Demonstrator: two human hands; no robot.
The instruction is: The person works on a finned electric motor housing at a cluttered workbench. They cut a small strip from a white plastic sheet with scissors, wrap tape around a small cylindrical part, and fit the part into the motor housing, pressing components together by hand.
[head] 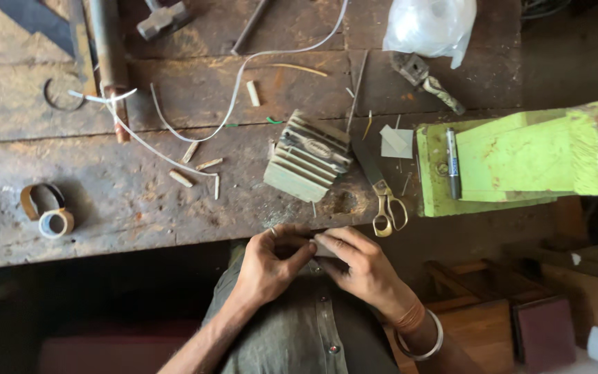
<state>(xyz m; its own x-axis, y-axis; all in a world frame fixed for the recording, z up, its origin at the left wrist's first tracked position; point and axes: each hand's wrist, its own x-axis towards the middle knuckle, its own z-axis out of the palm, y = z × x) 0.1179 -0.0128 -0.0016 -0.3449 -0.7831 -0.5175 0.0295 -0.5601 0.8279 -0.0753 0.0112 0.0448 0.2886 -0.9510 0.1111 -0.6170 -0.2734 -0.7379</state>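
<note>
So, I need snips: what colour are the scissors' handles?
Golden yellow; the scissors show best in the head view.

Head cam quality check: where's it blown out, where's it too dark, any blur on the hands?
Head view: plastic bag at top is glared near white and the green vise is brightly lit; below the workbench edge the lower left falls into deep shadow. Left hand and right hand are dim, slightly soft, so the small pale piece between them stays unclear.

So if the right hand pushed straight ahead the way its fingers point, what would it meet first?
The right hand points leftward at the left hand, so it would likely meet those fingers first; both already pinch one small pale piece.
</note>
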